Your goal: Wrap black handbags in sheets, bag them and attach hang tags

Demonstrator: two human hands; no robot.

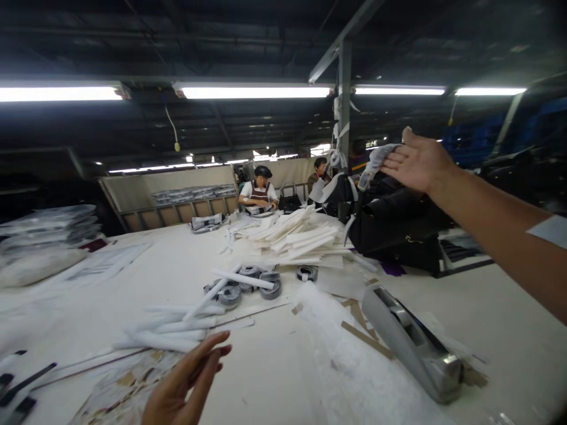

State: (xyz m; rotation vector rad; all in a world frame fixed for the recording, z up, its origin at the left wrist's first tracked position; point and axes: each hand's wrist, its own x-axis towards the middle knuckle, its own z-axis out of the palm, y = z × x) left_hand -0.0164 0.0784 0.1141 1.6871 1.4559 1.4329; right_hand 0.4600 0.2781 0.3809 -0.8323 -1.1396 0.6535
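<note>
My left hand (188, 383) is low over the near part of the white table. Its fingers are loosely bent and apart, with nothing in them, close to a bunch of white foam rods (172, 332). Raised at the right, my right hand (419, 160) has its palm turned to view and its fingers stretched out. Those fingertips meet a pale wrapped strap with a buckle (374, 165), above a black bag (398, 227); whether they touch or only overlap it, I cannot tell.
A grey tape dispenser (411, 348) stands at front right beside cardboard strips (365, 339). Rolled grey straps (270, 285) lie mid-table, before a heap of white strips (296, 236). Wrapped stacks (48, 227) are at left. A co-worker (259, 192) sits at the far side; a post (344, 118) rises nearby.
</note>
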